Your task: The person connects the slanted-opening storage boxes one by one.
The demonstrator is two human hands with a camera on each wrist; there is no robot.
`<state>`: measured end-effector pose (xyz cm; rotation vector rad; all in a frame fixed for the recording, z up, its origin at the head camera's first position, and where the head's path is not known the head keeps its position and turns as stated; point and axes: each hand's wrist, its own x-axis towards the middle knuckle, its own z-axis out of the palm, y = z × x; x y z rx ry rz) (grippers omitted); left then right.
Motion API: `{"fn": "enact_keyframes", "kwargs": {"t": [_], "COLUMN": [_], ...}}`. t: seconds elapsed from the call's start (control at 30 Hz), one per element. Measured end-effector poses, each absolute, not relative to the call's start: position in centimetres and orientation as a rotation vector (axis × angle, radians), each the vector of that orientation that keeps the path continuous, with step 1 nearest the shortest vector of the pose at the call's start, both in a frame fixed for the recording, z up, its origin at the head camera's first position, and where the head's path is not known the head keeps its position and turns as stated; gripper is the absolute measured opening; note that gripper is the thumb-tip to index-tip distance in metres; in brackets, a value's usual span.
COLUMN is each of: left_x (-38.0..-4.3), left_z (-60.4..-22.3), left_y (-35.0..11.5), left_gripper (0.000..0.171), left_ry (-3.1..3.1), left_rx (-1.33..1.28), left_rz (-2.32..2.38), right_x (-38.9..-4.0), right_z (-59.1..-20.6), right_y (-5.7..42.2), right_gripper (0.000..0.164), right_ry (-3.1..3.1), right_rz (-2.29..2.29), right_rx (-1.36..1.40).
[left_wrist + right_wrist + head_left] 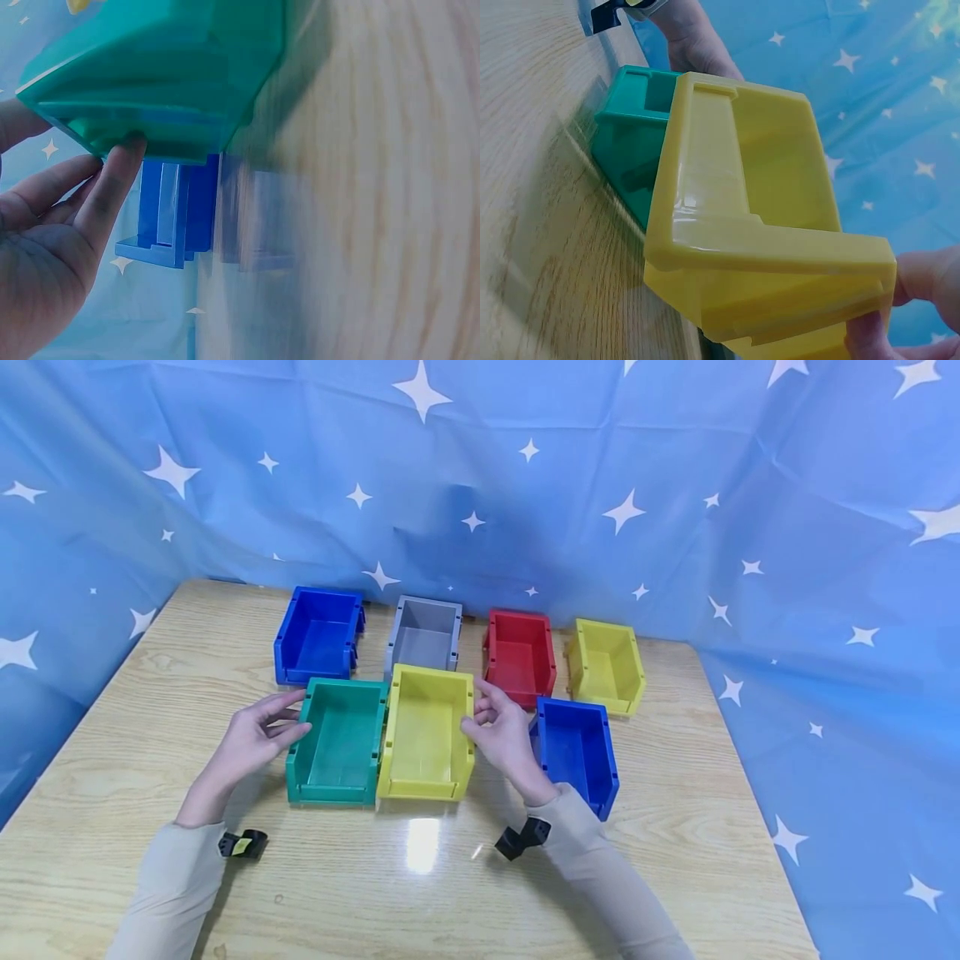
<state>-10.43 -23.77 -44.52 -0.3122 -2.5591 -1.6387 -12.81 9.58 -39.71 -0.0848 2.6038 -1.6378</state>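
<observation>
A green storage bin (341,739) and a larger-looking yellow storage bin (429,735) stand side by side, open fronts toward me. My left hand (258,735) holds the green bin by its left side. In the left wrist view one fingertip presses under the lip of the green bin (172,75), with another finger at its rim. On the yellow bin's right side, my right hand (504,731) pinches the rim. The right wrist view shows the thumb against the outer wall of the yellow bin (772,247), with a finger behind the edge.
Behind stand a blue bin (318,639), a grey bin (426,633), a red bin (521,660) and a small yellow bin (607,668). Another blue bin (573,752) sits angled right of my right hand. A starry blue cloth (480,485) hangs along the wooden table's (337,885) back edge.
</observation>
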Motion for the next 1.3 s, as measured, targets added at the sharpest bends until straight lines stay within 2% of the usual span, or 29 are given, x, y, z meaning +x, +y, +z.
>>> {"fn": "enact_keyframes", "kwargs": {"t": [0.73,0.97,1.3], "left_x": [-10.3,-10.2,-10.3], "left_z": [-44.3,-44.5,-44.6], "left_y": [-23.5,-23.6,-23.6], "left_gripper": [0.047,0.046,0.046], "left_ry": [-2.511,-2.526,-2.533], "left_rx": [-0.355,-0.349,-0.345], "left_rz": [-1.681,-1.682,-1.68], "right_x": [-13.2,-13.1,-13.2], "right_z": [-40.2,-40.2,-40.6], "right_y": [10.5,10.2,10.2], "right_gripper": [0.056,0.056,0.055], "right_ry": [2.461,2.156,2.144], "right_rz": [-1.658,-1.966,-1.969], "right_rx": [-0.185,-0.106,-0.017]}}
